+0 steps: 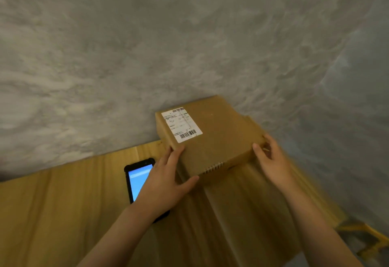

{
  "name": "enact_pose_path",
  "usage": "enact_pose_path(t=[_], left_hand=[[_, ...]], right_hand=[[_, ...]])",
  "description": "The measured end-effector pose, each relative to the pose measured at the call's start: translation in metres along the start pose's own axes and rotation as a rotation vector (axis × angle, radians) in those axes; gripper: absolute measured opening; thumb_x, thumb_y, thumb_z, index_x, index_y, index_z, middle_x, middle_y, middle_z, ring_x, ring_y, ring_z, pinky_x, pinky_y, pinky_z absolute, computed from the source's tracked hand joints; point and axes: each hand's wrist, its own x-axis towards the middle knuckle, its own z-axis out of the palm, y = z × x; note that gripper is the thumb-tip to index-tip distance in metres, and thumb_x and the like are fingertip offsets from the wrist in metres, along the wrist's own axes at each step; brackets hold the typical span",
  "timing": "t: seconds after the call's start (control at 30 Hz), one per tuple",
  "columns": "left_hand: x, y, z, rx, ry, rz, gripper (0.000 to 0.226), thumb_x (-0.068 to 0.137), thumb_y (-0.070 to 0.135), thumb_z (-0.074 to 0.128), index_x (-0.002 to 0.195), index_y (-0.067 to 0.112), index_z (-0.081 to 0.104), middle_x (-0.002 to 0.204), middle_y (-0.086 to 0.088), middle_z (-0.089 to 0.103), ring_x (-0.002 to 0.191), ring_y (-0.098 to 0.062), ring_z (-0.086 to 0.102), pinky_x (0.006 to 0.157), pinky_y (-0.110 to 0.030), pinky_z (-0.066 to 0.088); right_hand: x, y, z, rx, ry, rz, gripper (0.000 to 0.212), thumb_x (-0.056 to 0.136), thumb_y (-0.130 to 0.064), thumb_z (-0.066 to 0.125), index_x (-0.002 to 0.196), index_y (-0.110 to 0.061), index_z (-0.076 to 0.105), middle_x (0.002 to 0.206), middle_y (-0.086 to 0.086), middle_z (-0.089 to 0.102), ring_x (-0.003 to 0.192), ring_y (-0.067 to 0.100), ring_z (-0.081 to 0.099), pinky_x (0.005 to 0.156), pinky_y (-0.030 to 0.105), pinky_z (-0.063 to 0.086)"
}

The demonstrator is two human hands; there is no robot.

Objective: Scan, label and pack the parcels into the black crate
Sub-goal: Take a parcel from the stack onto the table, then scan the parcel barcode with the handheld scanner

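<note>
A brown cardboard parcel (212,136) is held between both hands over the far edge of the wooden table (63,203). It carries a white label (181,124) with barcodes on its top left. My left hand (166,180) grips the parcel's near left corner, fingers on top and thumb along the front side. My right hand (271,159) holds the right corner, thumb on the front face. A black phone-like scanner (137,179) with a lit blue screen lies on the table, partly under my left hand. The black crate is not in view.
A grey mottled floor (189,46) fills the space beyond the table. A yellow frame (370,237) shows at the lower right, past the table's right edge.
</note>
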Motion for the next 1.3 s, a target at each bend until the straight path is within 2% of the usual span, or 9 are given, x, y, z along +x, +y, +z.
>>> enact_pose_path(t=[0.13,0.23,0.43,0.57,0.63,0.77,1.0,1.17,1.3], left_hand=[[-0.001,0.012,0.010,-0.016,0.045,-0.048,0.097,0.075,0.075,0.056,0.150,0.043,0.003,0.161,0.015,0.005,0.143,-0.016,0.028,0.113,-0.041,0.038],[-0.008,0.023,0.013,-0.076,0.121,-0.056,0.091,0.077,0.073,0.057,0.148,0.046,0.007,0.158,0.018,0.010,0.140,-0.013,0.031,0.111,-0.039,0.041],[-0.058,0.022,-0.019,-0.169,0.299,-0.053,0.078,0.078,0.075,0.052,0.145,0.049,0.021,0.143,0.036,0.014,0.132,0.004,0.027,0.105,-0.021,0.037],[-0.105,-0.006,-0.050,-0.241,0.419,-0.145,0.076,0.074,0.084,0.046,0.139,0.046,0.032,0.146,0.020,0.038,0.129,0.000,0.042,0.101,-0.025,0.045],[-0.130,-0.023,-0.067,-0.267,0.493,-0.209,0.068,0.075,0.081,0.051,0.133,0.049,0.036,0.140,0.016,0.047,0.123,-0.005,0.051,0.099,-0.036,0.050],[-0.180,-0.058,-0.106,-0.243,0.581,-0.306,0.055,0.078,0.074,0.054,0.127,0.050,0.042,0.129,0.011,0.056,0.100,-0.005,0.059,0.085,-0.030,0.050],[-0.240,-0.122,-0.162,-0.168,0.452,-0.394,0.058,0.077,0.069,0.053,0.132,0.057,0.039,0.149,0.012,0.040,0.134,-0.009,0.042,0.111,-0.043,0.039],[-0.253,-0.144,-0.166,-0.120,0.378,-0.357,0.051,0.095,0.044,0.054,0.141,0.051,0.032,0.160,0.012,0.017,0.135,0.005,0.015,0.111,-0.024,0.018],[-0.255,-0.157,-0.171,-0.049,0.335,-0.299,0.053,0.095,0.048,0.050,0.143,0.050,0.028,0.162,0.013,0.005,0.137,0.007,0.007,0.109,-0.022,0.015]], right_hand=[[-0.006,0.006,0.000,-0.052,-0.091,-0.106,0.052,0.097,-0.049,0.045,0.147,-0.045,0.030,0.122,-0.011,0.052,0.100,0.009,0.052,0.082,0.032,0.048],[-0.014,0.006,-0.003,-0.088,-0.097,-0.182,0.048,0.094,-0.058,0.042,0.141,-0.051,0.038,0.135,-0.009,0.054,0.103,0.007,0.052,0.083,0.032,0.049],[-0.047,-0.025,-0.003,0.040,-0.064,-0.389,0.045,0.090,-0.064,0.045,0.132,-0.051,0.048,0.124,-0.006,0.058,0.105,0.014,0.059,0.088,0.037,0.052],[-0.087,-0.065,0.022,0.105,-0.060,-0.555,0.045,0.088,-0.059,0.053,0.120,-0.028,0.059,0.114,-0.004,0.055,0.106,0.014,0.057,0.089,0.035,0.051],[-0.111,-0.085,0.041,0.100,-0.127,-0.591,0.041,0.088,-0.059,0.054,0.116,-0.029,0.057,0.113,-0.004,0.054,0.102,0.012,0.055,0.085,0.033,0.051],[-0.154,-0.118,0.085,0.052,-0.275,-0.679,0.032,0.091,-0.048,0.054,0.119,-0.034,0.052,0.120,-0.014,0.047,0.108,0.001,0.046,0.089,0.029,0.048],[-0.223,-0.140,0.155,-0.092,-0.396,-0.667,0.047,0.091,-0.039,0.057,0.137,-0.032,0.049,0.139,-0.010,0.045,0.127,0.005,0.042,0.097,0.021,0.036],[-0.249,-0.139,0.175,-0.199,-0.400,-0.586,0.047,0.094,-0.042,0.055,0.138,-0.033,0.044,0.142,-0.012,0.036,0.123,0.004,0.040,0.071,0.006,0.035],[-0.259,-0.134,0.181,-0.145,-0.371,-0.587,0.042,0.092,-0.043,0.056,0.132,-0.033,0.049,0.135,-0.011,0.040,0.121,0.006,0.042,0.085,0.014,0.037]])
